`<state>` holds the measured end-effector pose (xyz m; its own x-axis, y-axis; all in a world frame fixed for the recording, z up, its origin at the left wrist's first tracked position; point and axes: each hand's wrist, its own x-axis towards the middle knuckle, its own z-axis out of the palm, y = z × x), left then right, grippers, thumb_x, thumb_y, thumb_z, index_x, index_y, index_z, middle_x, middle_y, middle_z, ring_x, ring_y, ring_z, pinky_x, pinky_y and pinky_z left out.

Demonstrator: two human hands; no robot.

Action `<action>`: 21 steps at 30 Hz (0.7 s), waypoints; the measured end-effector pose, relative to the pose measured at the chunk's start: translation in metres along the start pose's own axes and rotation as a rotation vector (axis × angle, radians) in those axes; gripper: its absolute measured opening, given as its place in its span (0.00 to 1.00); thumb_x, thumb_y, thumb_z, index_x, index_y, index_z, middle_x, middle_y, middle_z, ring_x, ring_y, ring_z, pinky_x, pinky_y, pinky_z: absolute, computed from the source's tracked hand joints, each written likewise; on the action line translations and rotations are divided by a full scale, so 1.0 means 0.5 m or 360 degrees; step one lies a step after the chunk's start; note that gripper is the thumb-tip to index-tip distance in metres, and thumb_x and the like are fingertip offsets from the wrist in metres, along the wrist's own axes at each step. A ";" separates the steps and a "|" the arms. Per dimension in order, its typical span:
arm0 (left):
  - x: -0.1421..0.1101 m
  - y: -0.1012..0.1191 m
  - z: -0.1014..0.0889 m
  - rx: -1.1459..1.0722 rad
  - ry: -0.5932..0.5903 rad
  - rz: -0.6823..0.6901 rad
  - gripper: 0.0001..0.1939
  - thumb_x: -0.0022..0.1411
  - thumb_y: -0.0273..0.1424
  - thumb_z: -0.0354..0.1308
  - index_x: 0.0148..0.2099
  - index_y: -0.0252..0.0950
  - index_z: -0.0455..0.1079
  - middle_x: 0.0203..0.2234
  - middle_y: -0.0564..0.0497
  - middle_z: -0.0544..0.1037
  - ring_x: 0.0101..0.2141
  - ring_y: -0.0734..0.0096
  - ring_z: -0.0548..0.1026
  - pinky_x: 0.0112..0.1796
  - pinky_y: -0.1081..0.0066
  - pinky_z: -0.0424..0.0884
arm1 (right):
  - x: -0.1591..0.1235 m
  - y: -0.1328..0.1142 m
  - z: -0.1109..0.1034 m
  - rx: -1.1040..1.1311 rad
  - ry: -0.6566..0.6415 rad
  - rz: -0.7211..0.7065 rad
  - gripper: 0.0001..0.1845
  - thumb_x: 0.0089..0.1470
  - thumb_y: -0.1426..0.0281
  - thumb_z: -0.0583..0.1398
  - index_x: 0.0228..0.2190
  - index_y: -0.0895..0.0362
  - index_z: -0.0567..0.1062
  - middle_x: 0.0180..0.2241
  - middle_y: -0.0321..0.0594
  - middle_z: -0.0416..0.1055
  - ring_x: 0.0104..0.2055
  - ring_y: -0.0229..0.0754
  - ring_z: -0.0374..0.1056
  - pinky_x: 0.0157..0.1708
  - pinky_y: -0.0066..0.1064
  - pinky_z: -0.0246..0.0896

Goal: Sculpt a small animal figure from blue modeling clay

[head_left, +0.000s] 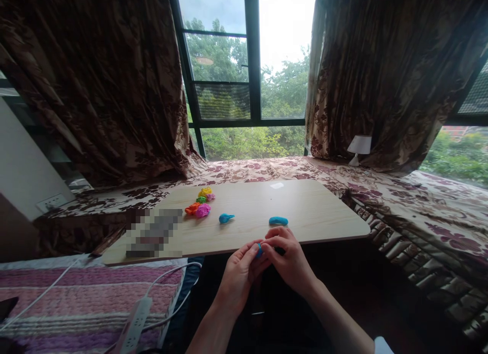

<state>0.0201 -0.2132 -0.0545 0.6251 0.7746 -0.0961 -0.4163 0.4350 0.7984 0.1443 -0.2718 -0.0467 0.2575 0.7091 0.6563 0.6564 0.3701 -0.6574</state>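
My left hand [240, 272] and my right hand [287, 257] meet at the near edge of a light wooden tabletop [316, 211]. Both pinch a small blue piece of clay [260, 251], mostly hidden between the fingertips. Two more blue clay pieces lie on the board: a drop-shaped one [226, 218] and an oval one [278, 221] just beyond my right hand. Farther left sits a cluster of clay lumps: orange [192, 208], pink [203, 210], green [201, 199] and yellow [205, 192].
A blurred-out patch [152, 233] covers the board's left end. A white power strip [134, 326] with cables lies on a striped purple blanket [76, 298] at the lower left. A small white lamp [359, 147] stands on the patterned window ledge, flanked by brown curtains.
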 end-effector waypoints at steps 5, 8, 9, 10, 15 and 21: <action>-0.015 0.009 0.022 0.0005 -0.0097 0.0042 0.14 0.58 0.29 0.58 0.48 0.33 0.71 0.44 0.43 0.77 0.44 0.62 0.75 0.49 0.62 0.69 | 0.027 -0.002 -0.004 0.0012 0.0085 0.0027 0.06 0.55 0.69 0.59 0.35 0.52 0.75 0.41 0.41 0.68 0.46 0.45 0.63 0.48 0.40 0.59; -0.028 0.007 0.045 0.0002 -0.0132 0.0034 0.16 0.58 0.29 0.58 0.50 0.34 0.70 0.45 0.44 0.77 0.46 0.61 0.74 0.51 0.61 0.66 | 0.066 -0.001 0.004 -0.0001 0.0125 0.0050 0.14 0.60 0.66 0.52 0.47 0.50 0.70 0.50 0.42 0.63 0.53 0.44 0.60 0.54 0.40 0.55; -0.032 0.005 0.052 -0.0013 -0.0141 0.0026 0.17 0.58 0.29 0.58 0.50 0.35 0.70 0.45 0.44 0.77 0.48 0.61 0.73 0.52 0.61 0.66 | 0.079 0.001 0.009 -0.0023 0.0124 0.0057 0.16 0.61 0.66 0.50 0.49 0.50 0.68 0.52 0.42 0.62 0.55 0.44 0.58 0.55 0.41 0.53; -0.036 0.005 0.057 -0.0044 -0.0156 0.0018 0.17 0.58 0.30 0.57 0.51 0.35 0.70 0.46 0.44 0.76 0.49 0.60 0.72 0.52 0.62 0.65 | 0.088 0.004 0.014 -0.0048 0.0126 0.0069 0.18 0.62 0.65 0.48 0.51 0.50 0.67 0.54 0.42 0.60 0.57 0.44 0.55 0.57 0.42 0.49; -0.038 0.030 0.051 -0.0229 -0.0344 0.0013 0.24 0.63 0.43 0.44 0.55 0.37 0.66 0.52 0.44 0.72 0.55 0.59 0.65 0.56 0.59 0.59 | 0.055 0.010 0.048 -0.0167 0.0066 0.0136 0.23 0.62 0.66 0.46 0.58 0.51 0.58 0.61 0.42 0.52 0.65 0.49 0.40 0.61 0.54 0.32; -0.003 0.030 0.025 -0.0264 -0.0247 0.0033 0.26 0.63 0.46 0.42 0.58 0.40 0.62 0.52 0.45 0.71 0.55 0.61 0.65 0.55 0.60 0.61 | 0.001 -0.045 0.092 -0.0347 -0.0284 -0.0034 0.31 0.61 0.65 0.48 0.63 0.56 0.46 0.65 0.41 0.38 0.67 0.47 0.32 0.63 0.49 0.27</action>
<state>0.0212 -0.2137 -0.0348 0.7039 0.7099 0.0222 -0.5251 0.4991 0.6893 0.0970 -0.2524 -0.0487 0.1258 0.8043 0.5808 0.8023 0.2619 -0.5364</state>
